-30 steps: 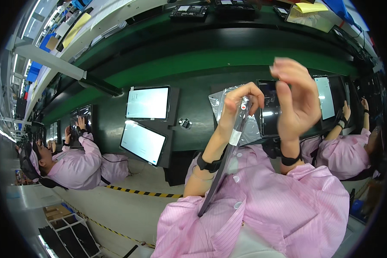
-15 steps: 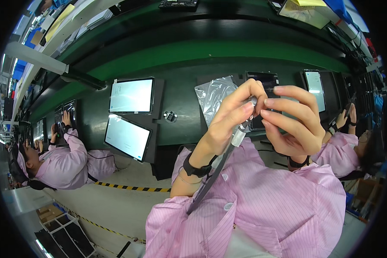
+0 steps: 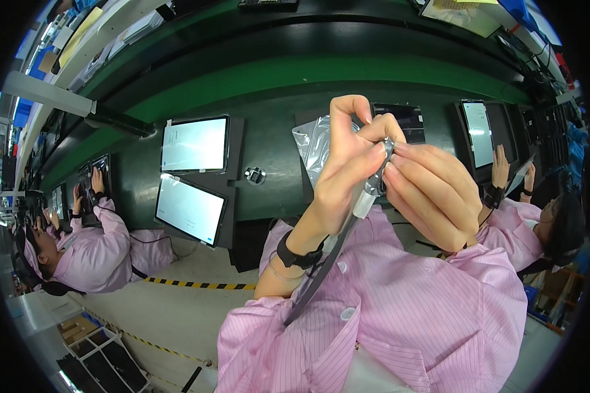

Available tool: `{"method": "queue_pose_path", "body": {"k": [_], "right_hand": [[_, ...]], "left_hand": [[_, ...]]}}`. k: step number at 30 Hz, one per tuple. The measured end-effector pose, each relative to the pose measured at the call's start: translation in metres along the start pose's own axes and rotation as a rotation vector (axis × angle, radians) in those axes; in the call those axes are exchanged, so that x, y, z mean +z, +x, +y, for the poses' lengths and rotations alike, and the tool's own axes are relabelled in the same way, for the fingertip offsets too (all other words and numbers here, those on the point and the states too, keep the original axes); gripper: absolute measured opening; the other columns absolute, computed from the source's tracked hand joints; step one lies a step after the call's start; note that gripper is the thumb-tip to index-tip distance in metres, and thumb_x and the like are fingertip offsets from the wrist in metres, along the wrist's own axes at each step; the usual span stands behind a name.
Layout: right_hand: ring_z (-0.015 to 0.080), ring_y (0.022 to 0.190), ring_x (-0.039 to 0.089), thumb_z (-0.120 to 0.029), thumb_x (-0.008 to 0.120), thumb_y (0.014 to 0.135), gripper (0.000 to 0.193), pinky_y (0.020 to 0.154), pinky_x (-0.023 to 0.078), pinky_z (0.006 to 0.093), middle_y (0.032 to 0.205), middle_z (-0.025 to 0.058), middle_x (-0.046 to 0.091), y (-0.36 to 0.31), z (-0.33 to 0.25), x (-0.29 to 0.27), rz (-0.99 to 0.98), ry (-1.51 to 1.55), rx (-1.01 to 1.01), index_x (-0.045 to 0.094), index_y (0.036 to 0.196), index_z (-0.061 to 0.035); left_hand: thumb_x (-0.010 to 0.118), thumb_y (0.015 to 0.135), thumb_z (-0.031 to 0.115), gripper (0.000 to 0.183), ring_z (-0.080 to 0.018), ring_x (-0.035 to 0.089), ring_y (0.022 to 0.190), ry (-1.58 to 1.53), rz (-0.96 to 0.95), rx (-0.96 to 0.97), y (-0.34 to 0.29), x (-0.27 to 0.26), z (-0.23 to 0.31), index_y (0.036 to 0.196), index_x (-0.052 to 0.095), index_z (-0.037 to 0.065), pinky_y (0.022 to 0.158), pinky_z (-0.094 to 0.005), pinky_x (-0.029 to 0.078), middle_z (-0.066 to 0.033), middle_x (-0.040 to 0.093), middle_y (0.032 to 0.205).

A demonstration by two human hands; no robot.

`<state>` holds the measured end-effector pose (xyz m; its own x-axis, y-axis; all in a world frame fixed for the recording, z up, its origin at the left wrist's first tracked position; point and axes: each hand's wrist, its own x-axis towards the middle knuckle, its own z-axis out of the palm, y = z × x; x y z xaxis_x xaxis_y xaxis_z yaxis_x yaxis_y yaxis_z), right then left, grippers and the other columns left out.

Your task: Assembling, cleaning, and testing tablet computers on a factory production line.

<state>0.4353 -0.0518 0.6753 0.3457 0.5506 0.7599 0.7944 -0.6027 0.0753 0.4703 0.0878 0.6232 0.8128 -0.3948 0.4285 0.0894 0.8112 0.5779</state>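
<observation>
In front of my chest a thin dark slab [image 3: 331,265] is held up, seen almost edge-on, so its kind is unclear. Near its upper end are a whitish tab [image 3: 364,204] and some shiny clear film. My left hand [image 3: 347,154] is closed round that upper end, thumb pressed near the corner. From the other side, my right hand [image 3: 432,187] pinches the same corner; its thumb and fingertips meet close to the left thumb. Whatever small bit lies between the right fingertips is mostly hidden.
Two lit tablets [image 3: 194,144] lie on dark pads at left. A small metallic round object [image 3: 255,175] sits on the green bench [image 3: 269,131]. Behind my hands are a film-wrapped panel [image 3: 316,147] and a dark-screened tablet [image 3: 400,121]. Co-workers sit at both sides.
My right hand has moved in to the slab's upper corner, its spread fingers now closed in a pinch. The left index finger has lifted and bent.
</observation>
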Motion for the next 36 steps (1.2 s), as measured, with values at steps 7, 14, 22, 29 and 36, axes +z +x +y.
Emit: {"method": "queue_pose_path", "body": {"k": [7,14,22,29,36], "right_hand": [[0.0263,0.085,0.067,0.004,0.074,0.062,0.023,0.064,0.059,0.0291,0.087,0.0115,0.064,-0.006,0.009,0.010,0.082,-0.030,-0.083,0.069,0.084,0.0065],[0.0279,0.082,0.067,0.009,0.074,0.059,0.023,0.066,0.061,0.0300,0.089,0.0125,0.063,0.003,0.018,-0.002,0.142,-0.072,-0.084,0.069,0.081,0.0082],[0.0324,0.080,0.068,0.009,0.072,0.053,0.019,0.065,0.062,0.0349,0.075,0.0145,0.061,0.013,0.019,-0.010,0.011,-0.042,-0.218,0.065,0.070,0.0116],[0.0323,0.076,0.068,0.015,0.071,0.056,0.015,0.061,0.062,0.0336,0.071,0.0131,0.059,0.015,0.019,-0.014,-0.057,-0.093,-0.282,0.059,0.063,0.0101],[0.0389,0.085,0.066,0.011,0.075,0.058,0.023,0.070,0.062,0.0432,0.085,0.0203,0.061,0.012,0.016,-0.019,-0.164,-0.090,-0.287,0.062,0.076,0.0156]], "left_hand": [[0.043,0.091,0.010,0.029,-0.0124,0.046,0.080,-0.051,0.004,-0.030,0.004,-0.002,-0.001,0.110,0.021,0.010,0.077,-0.0264,0.037,-0.0139,0.049,0.091],[0.041,0.092,0.009,0.026,-0.0138,0.044,0.077,-0.044,0.004,-0.042,0.011,0.001,-0.003,0.109,0.021,0.010,0.073,-0.0268,0.036,-0.0136,0.048,0.085],[0.041,0.090,0.008,0.027,-0.0126,0.046,0.081,0.107,-0.019,-0.067,0.011,0.006,-0.004,0.109,0.021,0.009,0.080,-0.0280,0.038,-0.0145,0.052,0.090],[0.040,0.094,0.007,0.027,-0.0097,0.043,0.082,0.101,-0.050,-0.048,0.013,0.002,-0.007,0.112,0.020,0.004,0.080,-0.0255,0.035,-0.0069,0.047,0.087],[0.042,0.094,0.009,0.027,-0.0114,0.045,0.083,0.132,-0.059,-0.063,0.012,0.002,-0.007,0.112,0.022,0.003,0.083,-0.0272,0.036,-0.0076,0.047,0.089]]}}
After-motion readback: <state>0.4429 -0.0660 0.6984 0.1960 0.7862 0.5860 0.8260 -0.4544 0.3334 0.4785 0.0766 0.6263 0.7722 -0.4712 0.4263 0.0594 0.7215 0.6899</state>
